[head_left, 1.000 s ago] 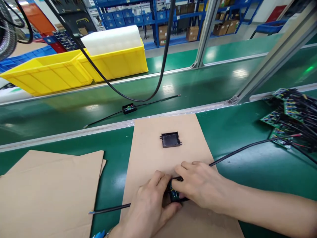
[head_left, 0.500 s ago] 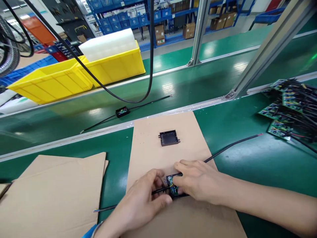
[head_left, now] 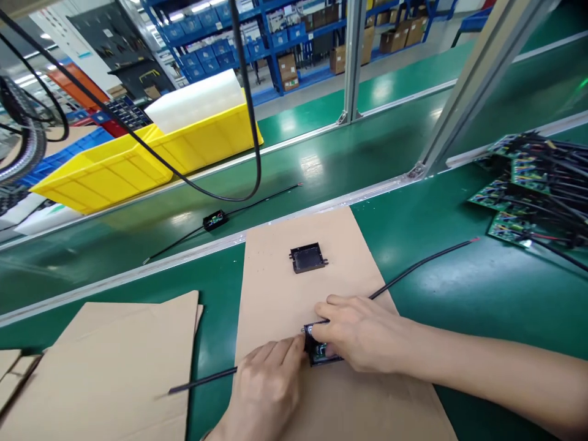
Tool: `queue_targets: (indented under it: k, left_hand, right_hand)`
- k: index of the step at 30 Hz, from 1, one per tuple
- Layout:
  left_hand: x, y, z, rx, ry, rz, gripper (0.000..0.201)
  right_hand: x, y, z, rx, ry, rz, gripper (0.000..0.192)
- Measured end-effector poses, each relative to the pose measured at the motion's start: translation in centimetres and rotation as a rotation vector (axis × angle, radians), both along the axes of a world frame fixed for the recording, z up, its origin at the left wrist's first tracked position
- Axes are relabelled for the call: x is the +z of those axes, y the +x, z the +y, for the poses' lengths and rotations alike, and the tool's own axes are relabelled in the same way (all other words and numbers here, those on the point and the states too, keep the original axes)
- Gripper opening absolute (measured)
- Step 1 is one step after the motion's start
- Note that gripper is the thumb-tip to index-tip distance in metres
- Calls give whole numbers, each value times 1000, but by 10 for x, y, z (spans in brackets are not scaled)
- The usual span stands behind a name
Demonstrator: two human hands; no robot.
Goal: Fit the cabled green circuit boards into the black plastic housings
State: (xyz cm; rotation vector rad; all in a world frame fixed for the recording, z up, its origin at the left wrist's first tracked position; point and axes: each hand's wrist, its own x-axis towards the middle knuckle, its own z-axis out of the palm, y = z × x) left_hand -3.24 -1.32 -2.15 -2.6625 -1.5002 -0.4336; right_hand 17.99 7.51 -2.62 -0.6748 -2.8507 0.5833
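Note:
A small black plastic case (head_left: 309, 360) with a green circuit board (head_left: 320, 351) in it lies on the cardboard sheet. My right hand (head_left: 362, 334) is closed over its right part, thumb and fingers gripping the case and covering much of the board. At the case's left end my left hand (head_left: 271, 380) is curled, fingertips against the edge, closed around the black cable (head_left: 206, 380) that runs out to the left. Another black cable (head_left: 418, 264) with a reddish tip comes out beyond my right hand. A second black case half (head_left: 307, 258), hollow side up, sits farther up the sheet.
Cardboard (head_left: 266, 275) covers the green bench under the work. More cardboard (head_left: 124, 355) lies left. Circuit boards with cables (head_left: 537, 190) are piled at right. A cabled case (head_left: 215, 220) lies beyond the metal rail. Yellow bins (head_left: 202, 142) stand behind a hanging black cable (head_left: 257, 153).
My left hand has turned over and its fingers have closed at the case's left end, hiding the cable there. My right hand stays on the case. The view has shifted slightly.

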Motion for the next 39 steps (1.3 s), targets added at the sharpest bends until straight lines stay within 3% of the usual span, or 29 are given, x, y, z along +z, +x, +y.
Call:
queue_targets:
  k: [2, 5, 7, 11, 15, 18, 23, 28, 31, 35, 39]
  left_hand:
    - [-10, -2, -6, -31, 108, 132, 38]
    - [-21, 5, -13, 12, 110, 378, 43]
    - [-25, 14, -16, 88, 87, 442, 44]
    - [-26, 24, -15, 155, -4, 301, 45]
    - [-15, 16, -6, 162, -67, 299, 41]
    - [-8, 8, 0, 137, -86, 188, 32]
    - [-10, 0, 6, 16, -99, -58, 30]
    - [-20, -9, 14, -28, -167, -158, 30]
    - [-13, -13, 16, -23, -265, -145, 22]
    - [4, -8, 8, 0, -261, -191, 22]
    - [7, 8, 2, -182, -200, -210, 29]
  right_hand:
    - [0, 0, 0, -2, -7, 8, 11]
    - [2, 0, 0, 4, -24, 17, 14]
    - [2, 0, 0, -4, -39, 31, 20]
    - [3, -1, 2, 4, -9, 38, 23]
    - [10, -3, 7, -1, -41, 29, 13]
    - [19, -12, 12, -28, -109, 6, 11]
    - [37, -46, 23, -28, -157, -337, 34]
    - [55, -72, 36, 22, -216, -573, 31]
    - [53, -60, 38, 24, -197, -508, 35]
    - [40, -13, 24, -38, -146, -88, 34]
    - [35, 31, 1, -195, -122, 38, 29]
